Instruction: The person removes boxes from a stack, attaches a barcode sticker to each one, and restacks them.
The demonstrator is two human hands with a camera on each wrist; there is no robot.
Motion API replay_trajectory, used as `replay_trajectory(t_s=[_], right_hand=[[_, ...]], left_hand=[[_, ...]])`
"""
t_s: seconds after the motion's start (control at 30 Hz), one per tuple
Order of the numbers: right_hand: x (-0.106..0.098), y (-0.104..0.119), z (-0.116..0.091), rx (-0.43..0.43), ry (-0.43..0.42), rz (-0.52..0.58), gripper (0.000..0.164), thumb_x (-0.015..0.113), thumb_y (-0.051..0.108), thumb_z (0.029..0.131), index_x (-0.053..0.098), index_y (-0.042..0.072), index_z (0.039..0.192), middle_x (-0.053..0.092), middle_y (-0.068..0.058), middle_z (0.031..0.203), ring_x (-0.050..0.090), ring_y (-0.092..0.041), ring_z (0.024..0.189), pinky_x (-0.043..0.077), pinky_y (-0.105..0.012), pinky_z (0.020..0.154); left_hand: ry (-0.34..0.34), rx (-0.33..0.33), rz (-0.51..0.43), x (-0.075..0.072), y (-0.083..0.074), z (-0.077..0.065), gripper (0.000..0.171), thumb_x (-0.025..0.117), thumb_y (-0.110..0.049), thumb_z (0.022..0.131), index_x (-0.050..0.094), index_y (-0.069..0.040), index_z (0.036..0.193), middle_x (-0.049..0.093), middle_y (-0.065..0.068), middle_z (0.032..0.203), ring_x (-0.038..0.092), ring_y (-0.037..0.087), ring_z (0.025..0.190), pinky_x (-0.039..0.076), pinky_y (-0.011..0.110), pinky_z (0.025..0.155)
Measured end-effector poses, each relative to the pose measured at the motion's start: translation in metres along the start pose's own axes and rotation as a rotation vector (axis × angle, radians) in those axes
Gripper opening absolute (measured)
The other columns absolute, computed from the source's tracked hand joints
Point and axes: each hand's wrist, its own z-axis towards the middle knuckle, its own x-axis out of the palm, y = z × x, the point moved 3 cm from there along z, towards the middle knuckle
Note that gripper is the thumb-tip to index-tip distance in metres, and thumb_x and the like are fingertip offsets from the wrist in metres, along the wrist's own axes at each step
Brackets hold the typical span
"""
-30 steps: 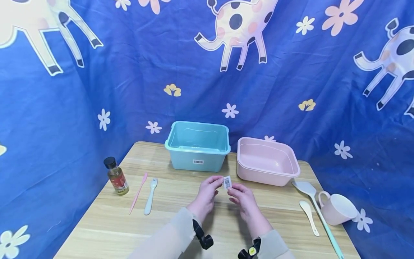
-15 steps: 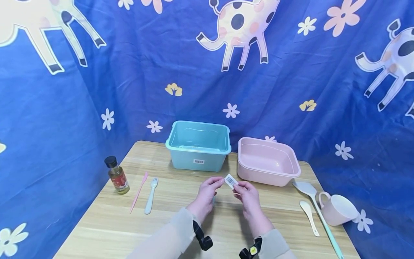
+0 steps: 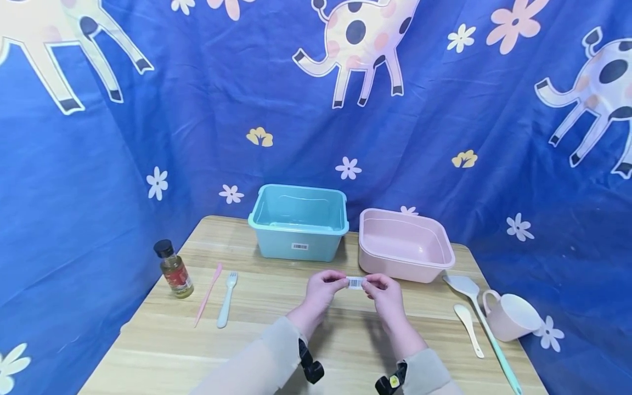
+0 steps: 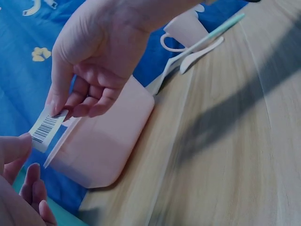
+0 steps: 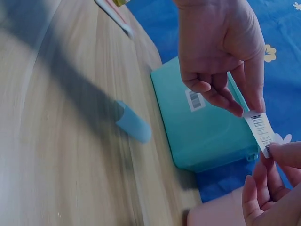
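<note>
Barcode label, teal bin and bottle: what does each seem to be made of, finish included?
Barcode label: likely coated paper or thin film, smooth-looking; it is thin and white, but which of the two cannot be told.
Teal bin: probably molded plastic, slightly glossy, going by its rounded rim and the highlights inside.
Bottle: see-through glass or plastic, since its contents show through; the look settles neither.

I find the label (image 3: 355, 282) too small to read, its ends hidden under fingers (image 3: 339, 284); below them, the right wrist view crops the pink bin (image 5: 218, 210).
</note>
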Motion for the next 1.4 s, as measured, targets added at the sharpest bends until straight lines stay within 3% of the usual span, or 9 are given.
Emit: replay_trajectory(t_s=[0.33, 0.6, 0.87, 1.1, 1.4], right_hand=[[-0.022, -0.011, 0.005, 0.001, -0.057, -0.064, 0.018, 0.072, -0.007, 0.083, 0.066, -0.012, 0.1, 0.067, -0.01, 0.082, 0.059, -0.013, 0.073, 0.048, -0.022, 0.065], [-0.042, -0.026, 0.013, 0.019, -0.133, -0.074, 0.013, 0.072, -0.007, 0.083, 0.064, -0.01, 0.093, 0.066, -0.008, 0.077, 0.058, -0.013, 0.069, 0.05, -0.023, 0.063], [-0.067, -0.045, 0.03, 0.018, -0.241, -0.078, 0.013, 0.071, -0.009, 0.083, 0.062, -0.011, 0.092, 0.066, -0.006, 0.075, 0.058, -0.011, 0.066, 0.05, -0.022, 0.06], [-0.083, -0.064, 0.051, 0.029, -0.34, -0.096, 0.015, 0.075, -0.006, 0.08, 0.061, -0.007, 0.085, 0.06, -0.001, 0.069, 0.053, -0.009, 0.061, 0.044, -0.019, 0.054], [-0.099, -0.072, 0.074, 0.003, -0.432, -0.172, 0.018, 0.079, -0.001, 0.078, 0.062, -0.004, 0.083, 0.062, -0.007, 0.072, 0.055, -0.012, 0.062, 0.044, -0.019, 0.055]], left_hand=[[0.067, 0.004, 0.148, 0.028, 0.014, 0.014, 0.016, 0.077, 0.0, 0.08, 0.067, 0.007, 0.09, 0.061, 0.003, 0.077, 0.054, 0.014, 0.072, 0.045, 0.026, 0.064], [0.048, -0.002, 0.249, 0.056, 0.023, 0.026, 0.01, 0.078, -0.001, 0.08, 0.069, -0.001, 0.084, 0.06, 0.001, 0.073, 0.053, 0.013, 0.067, 0.045, 0.027, 0.062], [0.069, 0.011, 0.313, 0.09, 0.034, 0.042, 0.008, 0.075, 0.0, 0.082, 0.068, -0.004, 0.08, 0.058, 0.0, 0.073, 0.052, 0.013, 0.066, 0.044, 0.026, 0.059], [0.05, 0.034, 0.304, 0.117, 0.054, 0.057, 0.007, 0.073, 0.004, 0.082, 0.07, -0.003, 0.081, 0.061, -0.001, 0.073, 0.054, 0.011, 0.068, 0.047, 0.026, 0.063], [0.016, 0.04, 0.266, 0.145, 0.069, 0.073, 0.005, 0.073, 0.004, 0.081, 0.072, -0.001, 0.084, 0.064, 0.001, 0.076, 0.057, 0.013, 0.072, 0.05, 0.028, 0.067]])
